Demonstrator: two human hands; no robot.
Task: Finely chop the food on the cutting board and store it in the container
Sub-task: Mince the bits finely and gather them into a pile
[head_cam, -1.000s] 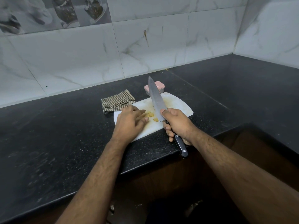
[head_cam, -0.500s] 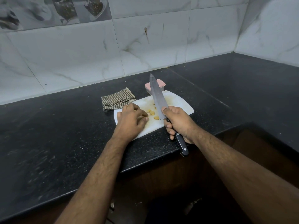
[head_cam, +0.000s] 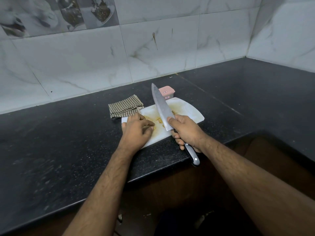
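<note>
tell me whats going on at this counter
A person is chopping small yellowish food pieces on a white cutting board. The right hand grips a large knife, its blade angled over the board. The left hand rests on the board beside the pieces, fingers curled. A pink-lidded container waits closed behind the board, next to a folded checked cloth.

black speckled countertop carries a white cutting board, a checked cloth and a pink container.

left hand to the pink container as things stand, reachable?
Probably yes. The left hand is free, resting on the cutting board; the container sits just behind it, but the raised knife blade crosses the direct path.
</note>
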